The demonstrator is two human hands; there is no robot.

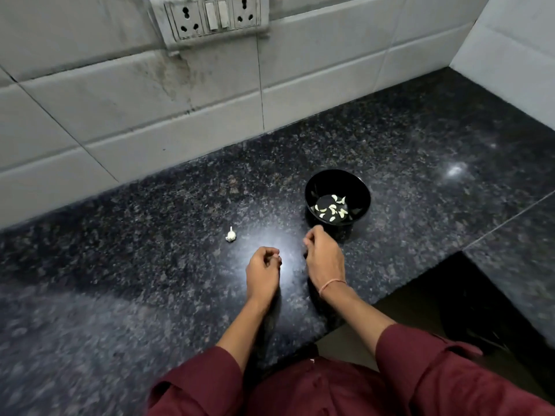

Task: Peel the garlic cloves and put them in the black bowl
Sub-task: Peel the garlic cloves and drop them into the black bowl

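The black bowl (357, 187) stands on the dark granite counter and holds several peeled white garlic cloves (332, 208). A small garlic bulb piece (231, 235), still in its skin, lies to the left of the bowl. My right hand (323, 256) hovers just in front of the bowl's near rim, back towards the camera and fingers curled under. My left hand (262, 267) is beside it, to the right of the garlic piece, fingers also curled in. Nothing shows in either hand, and the palms are hidden.
The granite counter (150, 265) runs back to a tiled wall with a socket and switch panel (213, 18). The counter's edge steps back at the right, leaving a dark gap (468, 301) beside my right arm. A bright light reflection lies under my hands.
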